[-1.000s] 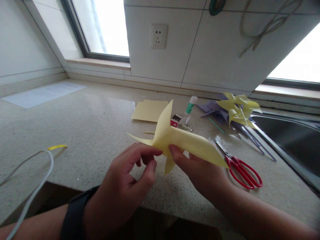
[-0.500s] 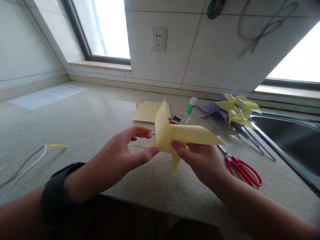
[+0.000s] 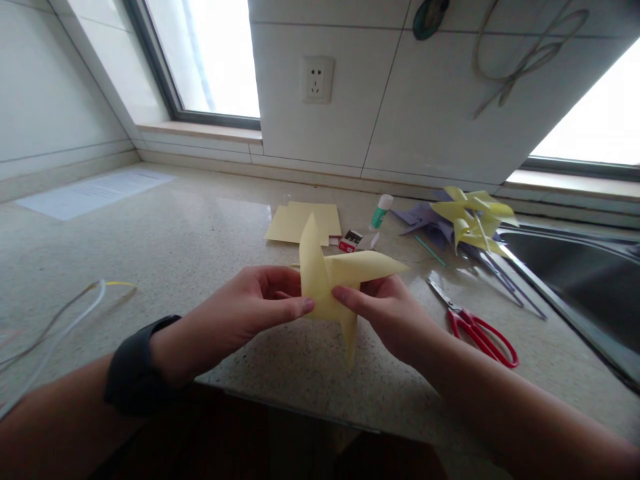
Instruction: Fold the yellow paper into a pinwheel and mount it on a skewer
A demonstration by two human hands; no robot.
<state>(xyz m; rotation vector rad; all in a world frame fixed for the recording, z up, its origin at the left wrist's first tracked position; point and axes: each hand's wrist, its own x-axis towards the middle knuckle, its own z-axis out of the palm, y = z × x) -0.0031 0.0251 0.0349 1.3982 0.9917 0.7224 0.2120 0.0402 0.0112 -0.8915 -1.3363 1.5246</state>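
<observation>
A pale yellow paper pinwheel point(image 3: 325, 287) is held up above the counter's front part, its pointed blades facing up, right and down. My left hand point(image 3: 255, 303) grips its left side, thumb in front and the other fingers curled behind the paper. On the right, my right hand point(image 3: 383, 303) pinches it, with the thumb pressed near the middle and the fingers hidden behind the right blade. The end of a thin stick shows just left of the upright blade.
Behind the pinwheel lie yellow paper squares point(image 3: 290, 223), a small red box point(image 3: 350, 241) and a glue stick point(image 3: 381, 212). Red-handled scissors point(image 3: 475, 327), a green straw point(image 3: 430, 251), finished pinwheels point(image 3: 475, 213) and a sink point(image 3: 575, 267) are at the right. A cable point(image 3: 65, 327) lies left.
My left hand has closed onto the pinwheel's left side. The pinwheel has turned and shifted slightly left and down, and my right hand has moved left with it.
</observation>
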